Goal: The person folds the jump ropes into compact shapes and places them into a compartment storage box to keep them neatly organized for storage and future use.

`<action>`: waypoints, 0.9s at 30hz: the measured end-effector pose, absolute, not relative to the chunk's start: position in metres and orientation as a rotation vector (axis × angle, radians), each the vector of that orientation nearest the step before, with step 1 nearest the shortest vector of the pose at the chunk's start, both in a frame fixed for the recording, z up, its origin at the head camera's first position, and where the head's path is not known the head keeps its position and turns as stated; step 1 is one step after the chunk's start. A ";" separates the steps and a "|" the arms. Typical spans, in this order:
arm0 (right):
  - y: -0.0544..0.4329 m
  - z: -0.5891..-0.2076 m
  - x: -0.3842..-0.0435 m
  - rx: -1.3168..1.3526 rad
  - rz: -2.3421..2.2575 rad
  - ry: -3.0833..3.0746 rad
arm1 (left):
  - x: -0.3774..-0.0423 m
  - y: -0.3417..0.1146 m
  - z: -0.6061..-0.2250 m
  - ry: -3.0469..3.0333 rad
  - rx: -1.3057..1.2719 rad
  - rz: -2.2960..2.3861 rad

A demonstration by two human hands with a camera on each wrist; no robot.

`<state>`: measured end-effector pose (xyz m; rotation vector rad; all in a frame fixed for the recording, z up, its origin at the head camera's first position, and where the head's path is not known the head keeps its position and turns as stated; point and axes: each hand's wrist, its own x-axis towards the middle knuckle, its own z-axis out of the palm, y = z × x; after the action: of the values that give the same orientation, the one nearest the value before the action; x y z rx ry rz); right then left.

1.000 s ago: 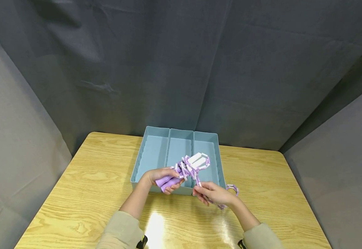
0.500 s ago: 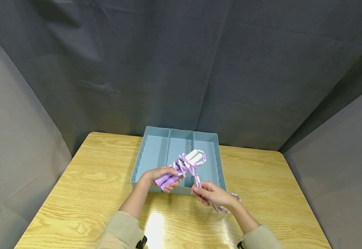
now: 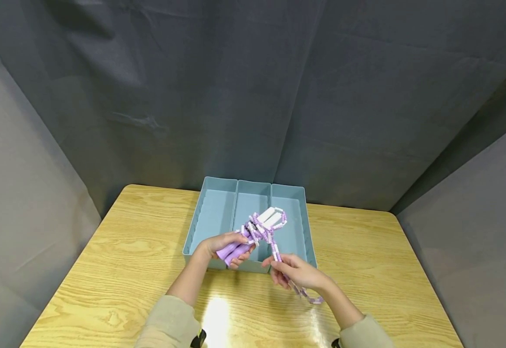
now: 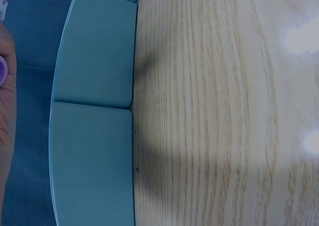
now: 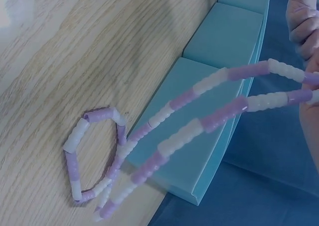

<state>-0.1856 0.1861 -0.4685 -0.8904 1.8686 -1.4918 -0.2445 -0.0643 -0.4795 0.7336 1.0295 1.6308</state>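
A beaded jump rope in purple and white is held between both hands over the front of the blue tray (image 3: 209, 217). My left hand (image 3: 222, 244) grips its two purple handles (image 3: 234, 252) side by side. The beaded cord (image 3: 256, 234) is wound around the handles' upper part, and white ends stick out beyond the coils. Lower right, my right hand (image 3: 298, 271) holds the doubled cord between thumb and fingers, its index finger reaching out leftward. A loose loop hangs below that hand; the right wrist view shows this dangling cord (image 5: 182, 136) clearly. Only a handle's butt (image 4: 2, 70) shows in the left wrist view.
The tray consists of three long compartments side by side, near the back of the wooden table (image 3: 126, 266). A dark curtain (image 3: 235, 96) hangs behind, with grey cloth panels (image 3: 18, 193) at either side.
The wound end of the rope has shifted slightly up and left. The loose loop, earlier right of my right wrist, now hangs below that hand. My right index finger has stretched out.
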 end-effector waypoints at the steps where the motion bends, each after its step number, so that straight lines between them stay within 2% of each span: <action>1: 0.186 -0.468 -0.186 -0.893 -1.492 1.871 | -0.245 -0.064 -0.480 1.029 0.736 1.633; 13: 0.182 -0.468 -0.182 -0.946 -1.636 1.866 | -0.248 -0.068 -0.485 1.015 0.712 1.670; 27: 0.180 -0.458 -0.176 -0.703 -1.636 2.044 | -0.247 -0.069 -0.484 1.054 0.723 1.703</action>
<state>-0.1760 0.1804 -0.4577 -0.7029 2.0438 -1.6364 -0.2472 -0.0692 -0.4835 0.7233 1.0543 1.7034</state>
